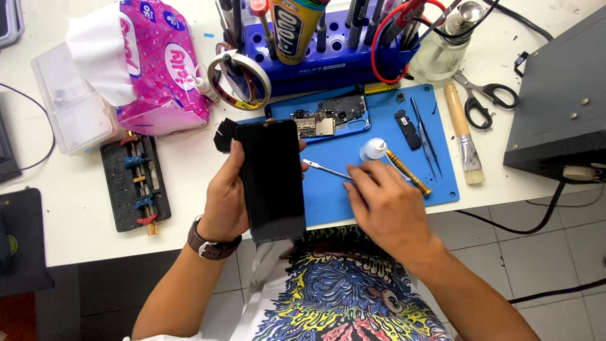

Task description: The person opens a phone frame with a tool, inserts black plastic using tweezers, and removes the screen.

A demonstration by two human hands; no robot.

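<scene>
Dark phone screen (pixel 273 180) clamped in left hand (pixel 224 202) fingers; right hand (pixel 385 202) fingers pinching metal spudger (pixel 325 168).

Both bare forearms rise from the bottom of the frame toward its middle. The left hand (pixel 228 199), left of centre, stands with its palm turned inward, thumb pointing up along one side and fingertips curling round the far side, clamped in a grip; a dark strap circles its wrist. The right hand (pixel 385 205), right of centre, lies back-up, knuckles toward the camera, fingers bent and drawn together at the upper left in a pinch. The two hands are near, not touching.
</scene>
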